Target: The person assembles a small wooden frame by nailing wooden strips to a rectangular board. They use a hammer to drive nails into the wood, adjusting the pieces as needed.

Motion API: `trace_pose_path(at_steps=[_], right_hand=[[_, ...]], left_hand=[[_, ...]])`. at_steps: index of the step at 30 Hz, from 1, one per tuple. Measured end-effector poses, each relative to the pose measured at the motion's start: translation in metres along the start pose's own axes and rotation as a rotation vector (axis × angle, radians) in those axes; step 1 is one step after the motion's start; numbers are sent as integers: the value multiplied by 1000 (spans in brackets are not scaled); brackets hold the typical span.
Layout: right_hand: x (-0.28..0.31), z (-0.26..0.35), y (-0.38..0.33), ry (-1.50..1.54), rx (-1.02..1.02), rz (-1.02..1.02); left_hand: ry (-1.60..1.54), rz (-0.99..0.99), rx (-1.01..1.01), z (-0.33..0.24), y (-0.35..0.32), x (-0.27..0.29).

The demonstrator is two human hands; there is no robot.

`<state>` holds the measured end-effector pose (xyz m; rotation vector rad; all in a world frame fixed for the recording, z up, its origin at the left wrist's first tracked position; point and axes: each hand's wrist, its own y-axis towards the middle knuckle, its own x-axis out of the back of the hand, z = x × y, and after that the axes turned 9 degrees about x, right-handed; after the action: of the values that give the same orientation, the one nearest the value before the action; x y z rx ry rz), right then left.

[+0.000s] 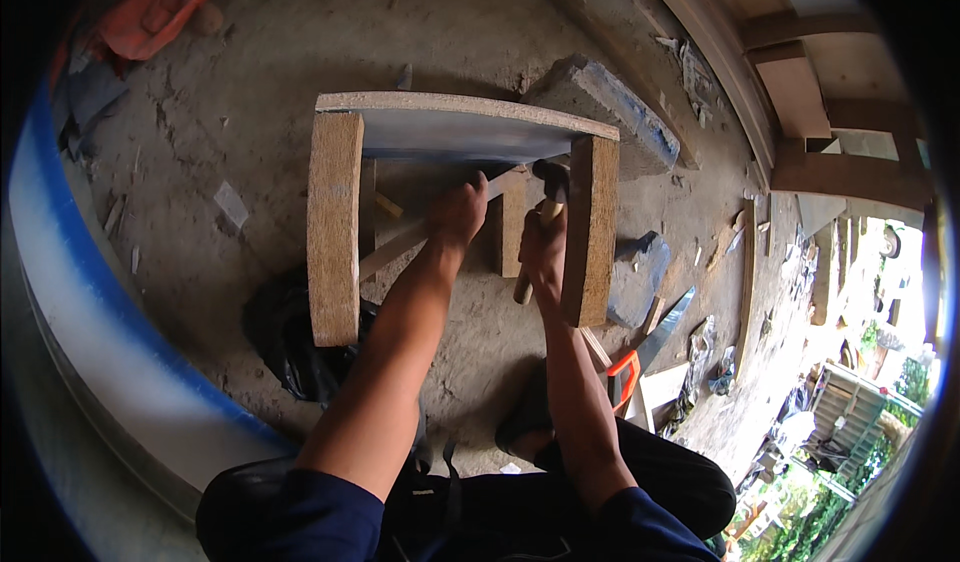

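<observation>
A wooden frame stands in front of me, with two thick upright boards, the left board [335, 227] and the right board [592, 232], under a panel [460, 112] with a pale edge. Both my arms reach in between the boards. My right hand [543, 247] is wrapped round the wooden handle of a hammer [523, 289], whose dark head is raised beside the right board. Left of it, my left hand [460, 210] is closed near a slanting wooden strip [392, 250], thumb up. What its fingers grip is hidden. A short wood block [512, 234] shows between my hands.
A handsaw [668, 330] with an orange handle lies right of the frame, near a bluish block [638, 277]. Behind the frame sits a larger concrete block [605, 112]. A black plastic bag [290, 337] is at the left board's foot. A blue-and-white curved surface [100, 292] borders the left.
</observation>
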<state>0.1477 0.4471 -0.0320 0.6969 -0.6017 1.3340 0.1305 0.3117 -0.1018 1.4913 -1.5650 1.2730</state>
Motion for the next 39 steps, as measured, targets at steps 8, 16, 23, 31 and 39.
trace_pose_path(at_steps=[8,16,23,31,39], right_hand=[[5,18,3,-136,-193,213],[-12,18,-10,-32,176,-68],[-11,18,-15,86,-277,11],[-14,9,-13,146,-235,-30],[-10,9,-3,72,-282,238]], left_hand=[[62,30,13,5,2,-2],[-67,-60,39,12,-3,-6],[17,32,30,4,0,4],[-75,89,63,4,1,3],[-110,30,63,5,3,-4]])
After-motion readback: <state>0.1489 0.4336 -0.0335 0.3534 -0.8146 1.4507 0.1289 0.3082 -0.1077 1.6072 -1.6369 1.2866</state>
